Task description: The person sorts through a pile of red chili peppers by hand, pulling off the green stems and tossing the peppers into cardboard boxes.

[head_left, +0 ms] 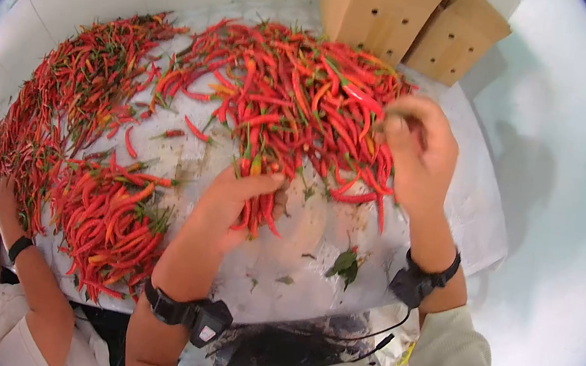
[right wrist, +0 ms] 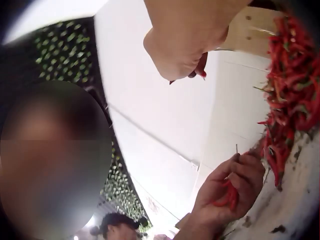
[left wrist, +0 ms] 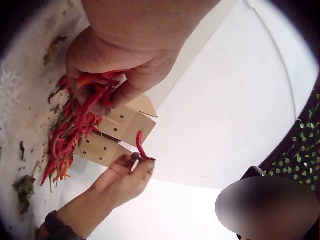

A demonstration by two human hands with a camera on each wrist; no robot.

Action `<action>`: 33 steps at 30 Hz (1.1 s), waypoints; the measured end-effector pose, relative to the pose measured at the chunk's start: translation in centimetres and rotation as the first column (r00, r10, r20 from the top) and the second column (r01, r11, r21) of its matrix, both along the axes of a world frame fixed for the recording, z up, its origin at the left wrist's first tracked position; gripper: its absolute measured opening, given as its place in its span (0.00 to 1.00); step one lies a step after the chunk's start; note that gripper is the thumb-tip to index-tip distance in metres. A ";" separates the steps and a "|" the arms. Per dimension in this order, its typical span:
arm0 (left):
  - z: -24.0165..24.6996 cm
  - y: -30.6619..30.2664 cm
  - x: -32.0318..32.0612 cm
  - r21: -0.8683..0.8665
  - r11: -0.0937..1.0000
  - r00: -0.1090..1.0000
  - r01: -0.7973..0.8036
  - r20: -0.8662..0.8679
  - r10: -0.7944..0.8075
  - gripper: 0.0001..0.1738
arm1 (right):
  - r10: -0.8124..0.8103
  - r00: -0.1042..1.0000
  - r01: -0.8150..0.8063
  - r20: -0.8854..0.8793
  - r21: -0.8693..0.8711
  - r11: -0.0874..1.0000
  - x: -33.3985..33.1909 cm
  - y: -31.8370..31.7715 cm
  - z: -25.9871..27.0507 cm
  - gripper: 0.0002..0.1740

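My left hand [head_left: 226,204] holds a small bunch of red chili peppers [left wrist: 95,95], their tips poking out below the curled fingers in the head view. My right hand [head_left: 425,149], raised over the right side of the big chili pile [head_left: 298,94], pinches one red chili pepper [head_left: 362,99] between thumb and fingers. In the left wrist view that pepper [left wrist: 140,144] points up from the fingertips. Several loose peppers lie between the piles, one of them a single red chili [head_left: 197,129] left of the big pile.
A smaller chili heap [head_left: 110,228] lies left of my left arm, and a long heap [head_left: 31,124] runs along the far left. Another person's hands [head_left: 4,202] reach into it. Cardboard boxes [head_left: 387,16] stand behind the pile. A dark green leaf [head_left: 345,265] lies near the table's front.
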State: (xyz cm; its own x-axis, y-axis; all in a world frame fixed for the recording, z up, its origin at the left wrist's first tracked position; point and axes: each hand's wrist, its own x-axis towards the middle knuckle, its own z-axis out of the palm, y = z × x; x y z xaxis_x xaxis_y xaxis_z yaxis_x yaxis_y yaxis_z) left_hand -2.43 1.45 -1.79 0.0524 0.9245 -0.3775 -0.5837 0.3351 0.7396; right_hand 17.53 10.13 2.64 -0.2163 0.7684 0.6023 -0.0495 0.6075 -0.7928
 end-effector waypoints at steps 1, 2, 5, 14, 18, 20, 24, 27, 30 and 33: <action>-0.1 -0.1 -0.1 0.006 1.000 1.000 -0.001 0.009 0.001 0.12 | -0.092 0.993 0.068 0.078 0.264 0.962 0.4 0.1 0.5 0.05; -0.4 -0.1 -0.2 0.020 1.000 1.000 -0.002 0.016 0.002 0.13 | -0.121 0.992 0.097 0.041 0.381 0.919 0.2 0.1 1.6 0.05; -0.1 0.0 -0.2 0.032 0.999 0.999 -0.014 0.043 0.013 0.14 | -0.305 0.952 0.231 -0.004 0.663 0.712 0.1 0.4 6.3 0.05; 0.0 0.0 -0.6 0.082 0.995 0.997 -0.058 0.056 0.054 0.11 | -0.355 0.935 0.351 0.003 0.145 0.925 -2.1 13.9 13.0 0.16; -0.1 -0.1 0.0 0.051 0.996 0.995 -0.078 0.061 0.075 0.11 | -0.264 0.898 0.229 0.352 0.137 0.964 -0.3 9.5 4.6 0.13; -0.8 0.0 -0.3 0.113 0.994 0.999 0.009 0.039 -0.013 0.11 | -0.223 0.859 0.190 0.461 0.118 0.975 0.4 7.2 0.7 0.11; -0.6 0.1 0.0 0.063 0.997 0.999 -0.041 0.005 0.040 0.12 | -0.287 0.720 0.169 0.632 0.242 0.956 0.9 4.4 -3.4 0.11; -0.7 0.2 -0.3 0.060 0.998 1.000 -0.020 -0.007 0.020 0.11 | -0.389 0.592 0.148 0.705 0.380 0.913 0.9 3.6 -4.1 0.12; -0.6 0.0 -0.1 0.079 0.997 1.000 -0.010 0.010 0.010 0.11 | -0.440 0.507 0.127 0.741 0.441 0.889 0.3 2.9 -3.9 0.14; 0.0 -0.1 0.2 0.046 0.999 1.000 -0.010 -0.007 0.010 0.12 | -0.412 0.508 0.079 0.756 0.436 0.897 0.2 2.6 -4.2 0.13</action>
